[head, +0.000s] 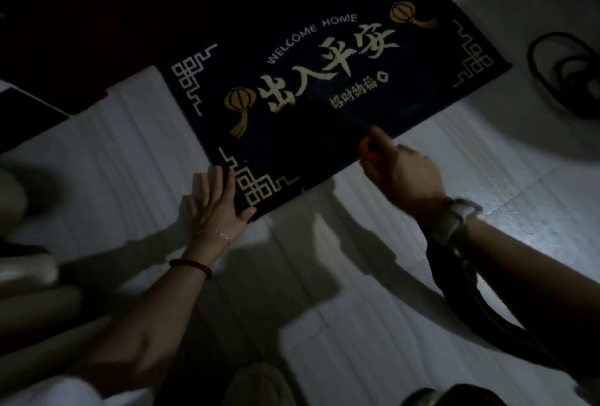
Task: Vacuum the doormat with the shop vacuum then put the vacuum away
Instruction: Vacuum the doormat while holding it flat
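Kneeling low over pale floor tiles (324, 276) in dim light, with shadowed bare tile lying open between both forearms. Pressing the left hand (216, 207) flat on the near left corner of the doormat (324, 87), fingers straight and slightly spread, thumb resting on the mat's near edge. Gripping an orange-tipped vacuum nozzle (368, 147) in the right hand (402, 175), fingers curled round it, just at the mat's near long edge; blurred, so not telling exact finger placement. Trailing a dark hose (467, 301) back under the right wrist. Lying askew on the tiles, dark mat reading "WELCOME HOME" above large Chinese characters, lanterns and fret corners. Coiling beyond the right edge, a black cord (565, 71) on open floor.
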Demonstrator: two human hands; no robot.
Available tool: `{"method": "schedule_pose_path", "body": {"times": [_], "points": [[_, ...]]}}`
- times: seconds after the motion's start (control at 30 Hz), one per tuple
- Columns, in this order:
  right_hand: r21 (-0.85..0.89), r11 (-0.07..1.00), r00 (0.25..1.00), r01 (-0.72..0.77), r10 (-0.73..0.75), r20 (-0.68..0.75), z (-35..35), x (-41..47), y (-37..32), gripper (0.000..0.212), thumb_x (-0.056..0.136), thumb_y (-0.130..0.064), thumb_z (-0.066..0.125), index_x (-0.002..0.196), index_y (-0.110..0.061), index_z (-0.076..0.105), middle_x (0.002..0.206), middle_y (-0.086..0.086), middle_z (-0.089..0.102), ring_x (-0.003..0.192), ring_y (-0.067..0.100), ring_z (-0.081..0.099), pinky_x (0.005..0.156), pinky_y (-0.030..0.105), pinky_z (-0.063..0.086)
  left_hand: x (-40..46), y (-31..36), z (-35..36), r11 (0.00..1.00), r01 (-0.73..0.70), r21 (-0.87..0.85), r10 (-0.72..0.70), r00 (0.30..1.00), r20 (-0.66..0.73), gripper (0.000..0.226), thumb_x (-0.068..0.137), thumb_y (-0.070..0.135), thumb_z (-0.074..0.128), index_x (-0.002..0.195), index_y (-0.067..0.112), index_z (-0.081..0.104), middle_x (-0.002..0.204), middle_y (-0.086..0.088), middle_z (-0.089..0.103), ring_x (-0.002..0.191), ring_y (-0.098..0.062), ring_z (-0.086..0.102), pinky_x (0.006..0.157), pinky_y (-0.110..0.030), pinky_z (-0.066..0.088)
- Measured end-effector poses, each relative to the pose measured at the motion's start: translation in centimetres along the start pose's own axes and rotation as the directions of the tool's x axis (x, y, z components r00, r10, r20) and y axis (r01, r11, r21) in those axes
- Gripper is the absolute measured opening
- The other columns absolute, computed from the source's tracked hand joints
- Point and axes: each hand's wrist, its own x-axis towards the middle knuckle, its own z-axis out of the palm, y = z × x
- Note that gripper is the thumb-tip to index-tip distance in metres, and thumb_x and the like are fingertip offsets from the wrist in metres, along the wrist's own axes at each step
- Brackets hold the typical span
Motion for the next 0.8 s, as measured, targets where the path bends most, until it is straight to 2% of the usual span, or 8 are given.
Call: {"method": "schedule_pose_path", "body": {"times": [0.07,0.13,0.27,0.33,0.47,0.63,0.7,0.8], "points": [[0.042,0.999,1.000,-0.025,0.025,-0.009,0.3,1.6,-0.3,0.057,0.093,-0.041,0.042,0.143,-0.027,0.018,0.109,0.018,0.058,0.087,0.036,0.057,0.064,0.032,0.035,0.2,-0.2,0.0,1.000,0.028,-0.013,-0.028,1.000,-0.006,0.088,0.086,0.048,0.052,0.146,0.020,-0.005,0.155,0.000,-0.018,0.141,-0.025,-0.022,0.112,-0.055,-0.009],[0.115,0.992,0.997,0.051,-0.056,0.047,1.1,1.0,-2.0,0.054,0.092,-0.043,0.041,0.141,-0.028,0.022,0.108,0.015,0.059,0.086,0.034,0.058,0.064,0.032,0.038,0.4,-0.7,-0.1,0.999,0.040,-0.017,-0.040,0.999,-0.006,0.094,0.084,0.051,0.055,0.146,0.017,-0.008,0.155,0.001,-0.016,0.141,-0.025,-0.021,0.111,-0.055,-0.008],[0.115,0.975,0.958,0.191,-0.211,0.196,2.0,-3.0,-4.2,0.059,0.093,-0.044,0.039,0.144,-0.031,0.011,0.108,0.011,0.057,0.088,0.031,0.057,0.070,0.034,0.044,0.6,-1.0,0.2,0.999,0.044,-0.019,-0.044,0.999,-0.014,0.095,0.083,0.054,0.054,0.146,0.019,-0.008,0.156,0.003,-0.014,0.140,-0.025,-0.022,0.112,-0.058,-0.006],[0.092,0.983,0.976,0.162,-0.173,0.135,0.9,-1.9,-3.2,0.059,0.093,-0.045,0.039,0.144,-0.030,0.014,0.111,0.012,0.058,0.091,0.031,0.058,0.069,0.031,0.042,0.6,-1.1,0.2,0.999,0.032,-0.016,-0.032,0.999,-0.022,0.095,0.082,0.056,0.053,0.146,0.019,-0.008,0.156,0.003,-0.015,0.140,-0.024,-0.022,0.112,-0.058,-0.007],[0.066,0.998,1.000,-0.012,0.011,0.011,-0.4,2.8,-2.4,0.057,0.093,-0.041,0.041,0.143,-0.026,0.018,0.112,0.019,0.059,0.092,0.036,0.057,0.069,0.037,0.043,0.5,-1.5,0.1,0.999,0.001,-0.038,-0.001,1.000,-0.004,0.096,0.081,0.059,0.052,0.146,0.021,-0.007,0.155,0.004,-0.015,0.140,-0.023,-0.023,0.112,-0.058,-0.008],[0.134,0.962,0.946,0.236,-0.259,0.192,2.1,-1.5,-7.3,0.053,0.094,-0.045,0.035,0.142,-0.030,0.017,0.107,0.011,0.057,0.083,0.030,0.058,0.068,0.035,0.045,0.8,-2.5,-1.1,0.998,-0.037,-0.043,0.039,0.997,0.063,0.099,0.078,0.055,0.060,0.146,0.028,-0.007,0.155,0.005,-0.015,0.139,-0.022,-0.026,0.112,-0.057,-0.011],[0.107,0.958,0.920,0.265,-0.285,0.268,2.3,-3.4,-7.9,0.057,0.094,-0.047,0.033,0.143,-0.034,0.008,0.107,0.010,0.054,0.079,0.026,0.054,0.067,0.031,0.039,0.7,-2.7,-1.4,0.998,-0.049,-0.030,0.051,0.996,0.069,0.097,0.077,0.052,0.062,0.145,0.033,-0.004,0.156,0.002,-0.012,0.139,-0.023,-0.026,0.111,-0.058,-0.011],[0.083,0.965,0.929,0.247,-0.261,0.262,2.0,-2.6,-7.6,0.059,0.093,-0.049,0.032,0.143,-0.035,0.006,0.112,0.010,0.054,0.086,0.028,0.056,0.069,0.031,0.039,0.6,-2.8,-1.3,0.999,-0.038,-0.034,0.039,0.999,0.038,0.097,0.075,0.052,0.065,0.145,0.035,0.001,0.156,0.001,-0.013,0.139,-0.024,-0.025,0.111,-0.059,-0.011]]}}
